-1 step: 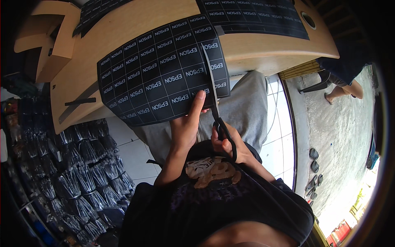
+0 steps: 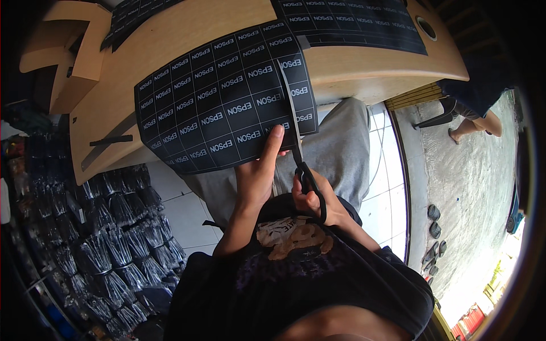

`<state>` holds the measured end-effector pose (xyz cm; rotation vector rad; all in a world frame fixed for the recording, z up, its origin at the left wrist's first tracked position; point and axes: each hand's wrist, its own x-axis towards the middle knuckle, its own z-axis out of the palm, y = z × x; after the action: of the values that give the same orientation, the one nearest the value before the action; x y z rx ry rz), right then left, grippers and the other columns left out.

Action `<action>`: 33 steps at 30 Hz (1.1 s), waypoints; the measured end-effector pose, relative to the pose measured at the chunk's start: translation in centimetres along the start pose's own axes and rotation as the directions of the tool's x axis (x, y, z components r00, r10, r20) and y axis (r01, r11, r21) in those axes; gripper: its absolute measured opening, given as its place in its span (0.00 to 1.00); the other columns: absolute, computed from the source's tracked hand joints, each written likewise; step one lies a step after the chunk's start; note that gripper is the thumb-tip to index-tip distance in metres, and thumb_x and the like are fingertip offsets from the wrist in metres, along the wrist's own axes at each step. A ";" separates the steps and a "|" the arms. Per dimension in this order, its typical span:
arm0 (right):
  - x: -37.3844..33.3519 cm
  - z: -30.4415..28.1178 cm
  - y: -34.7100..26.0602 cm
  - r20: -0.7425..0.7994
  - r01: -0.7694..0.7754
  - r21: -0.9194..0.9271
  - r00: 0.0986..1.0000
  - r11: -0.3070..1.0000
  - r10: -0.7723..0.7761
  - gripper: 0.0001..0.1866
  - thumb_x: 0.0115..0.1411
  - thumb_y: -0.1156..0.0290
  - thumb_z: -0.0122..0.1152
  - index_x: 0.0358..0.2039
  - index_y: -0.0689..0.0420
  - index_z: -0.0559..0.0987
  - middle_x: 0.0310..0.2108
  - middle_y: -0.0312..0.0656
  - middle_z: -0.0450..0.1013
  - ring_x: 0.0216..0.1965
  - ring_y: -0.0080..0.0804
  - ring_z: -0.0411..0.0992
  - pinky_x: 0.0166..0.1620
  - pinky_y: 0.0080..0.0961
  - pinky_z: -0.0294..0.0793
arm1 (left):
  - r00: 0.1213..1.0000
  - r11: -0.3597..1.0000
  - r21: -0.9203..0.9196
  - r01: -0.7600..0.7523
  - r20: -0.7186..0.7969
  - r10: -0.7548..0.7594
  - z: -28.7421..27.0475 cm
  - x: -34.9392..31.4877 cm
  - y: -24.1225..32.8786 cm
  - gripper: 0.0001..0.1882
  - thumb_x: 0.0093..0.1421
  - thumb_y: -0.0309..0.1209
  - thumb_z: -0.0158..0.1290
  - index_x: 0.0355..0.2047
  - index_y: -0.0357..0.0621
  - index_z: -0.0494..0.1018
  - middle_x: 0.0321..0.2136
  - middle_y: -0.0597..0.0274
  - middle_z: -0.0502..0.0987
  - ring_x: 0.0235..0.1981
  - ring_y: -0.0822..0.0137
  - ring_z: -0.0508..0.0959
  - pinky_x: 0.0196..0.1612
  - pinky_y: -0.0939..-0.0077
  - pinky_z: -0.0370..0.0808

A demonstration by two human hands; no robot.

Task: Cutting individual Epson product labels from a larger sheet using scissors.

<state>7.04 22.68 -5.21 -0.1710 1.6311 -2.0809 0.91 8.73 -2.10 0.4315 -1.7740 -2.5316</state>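
At the left of my wooden table (image 2: 122,74), plastic-wrapped bundles (image 2: 114,244) fade into the dark rim. The black label sheet (image 2: 222,96), white lettering repeated in its grid, overhangs the table's front edge above my grey trousers (image 2: 341,148). My left hand (image 2: 257,176) pinches its near edge, thumb on top, other fingers mostly hidden. Scissors (image 2: 297,142), lower blade out of sight, sit in my right hand's (image 2: 318,196) curled fingers.

Black-handled scissors (image 2: 299,149) across gridded black sheet (image 2: 219,105)
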 end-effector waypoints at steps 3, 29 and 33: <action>0.0 0.0 -0.3 0.001 0.003 0.019 1.000 1.000 -0.003 0.32 0.54 0.36 0.50 0.29 0.58 0.64 0.21 0.32 0.61 0.24 0.20 0.60 0.29 0.20 0.61 | 1.000 1.000 -0.005 -0.015 0.000 0.015 0.0 -0.1 -0.1 0.09 0.58 0.30 0.56 0.37 0.39 0.73 0.31 0.65 0.75 0.29 0.77 0.75 0.27 0.83 0.75; -0.1 1.2 -0.7 -0.083 -0.078 0.108 0.993 0.991 0.087 0.31 0.53 0.36 0.51 0.29 0.57 0.63 0.16 0.28 0.58 0.16 0.15 0.54 0.19 0.16 0.53 | 0.999 0.999 -0.021 -0.031 0.017 0.031 0.0 -0.2 0.2 0.09 0.57 0.29 0.56 0.37 0.39 0.73 0.30 0.66 0.75 0.28 0.77 0.75 0.27 0.83 0.75; 0.0 1.0 -1.1 -0.044 -0.060 0.162 0.997 0.985 0.068 0.30 0.55 0.38 0.51 0.29 0.57 0.63 0.16 0.28 0.58 0.17 0.15 0.56 0.19 0.16 0.54 | 0.999 0.999 -0.022 -0.038 0.006 0.039 0.2 -0.3 0.3 0.08 0.57 0.28 0.56 0.37 0.39 0.73 0.30 0.66 0.75 0.28 0.78 0.75 0.27 0.83 0.74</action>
<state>7.09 21.97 -3.90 -0.0125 1.4684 -2.1706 1.08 8.80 -1.69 0.3852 -1.7375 -2.5267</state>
